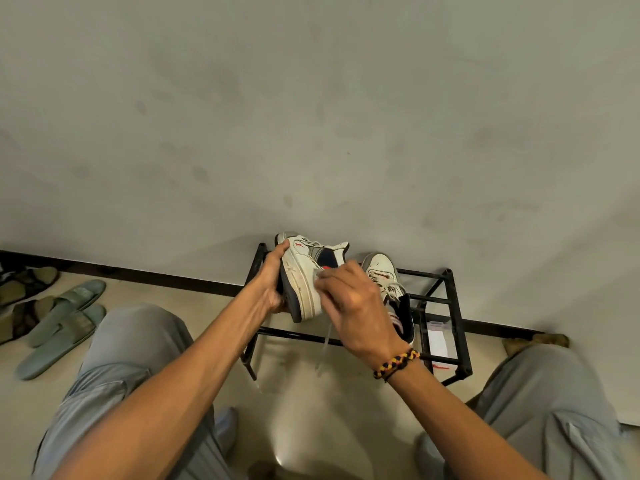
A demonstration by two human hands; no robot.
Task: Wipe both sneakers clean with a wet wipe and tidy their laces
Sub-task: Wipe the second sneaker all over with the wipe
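My left hand [272,282] grips a white, grey and navy sneaker [304,271] by its sole, holding it up on its side above the rack. My right hand [353,303] pinches a white wet wipe [320,273] against that sneaker's side, near the midsole. A loose lace [325,341] hangs down from the held sneaker. The second sneaker [386,282], white with a grey toe and loose laces, stands on top of the black metal shoe rack [446,289], just right of my right hand.
The rack stands against a stained grey wall. On its lower right level lies a white pack [438,341]. Grey-green slippers [62,320] and brown sandals [31,282] lie on the floor at left. My knees in grey trousers frame the view.
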